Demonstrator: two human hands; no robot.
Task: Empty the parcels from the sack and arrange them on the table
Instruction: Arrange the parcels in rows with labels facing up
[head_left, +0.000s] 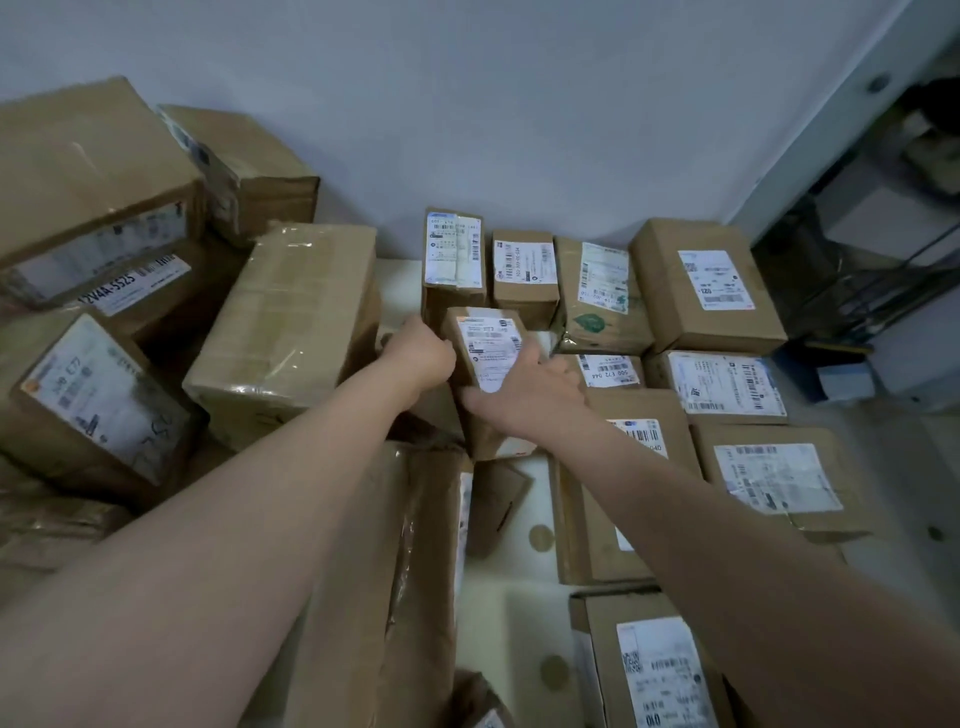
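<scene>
The left hand curls round the left edge of a small parcel, and the right hand clasps its right side over the label. The parcel tilts near the middle of the worktop's far edge. It is taped cardboard, so probably light and stiff with slick tape, and best held by opposite sides. Labelled parcels fill the far right corner, and bigger boxes pile up along the left edge.
</scene>
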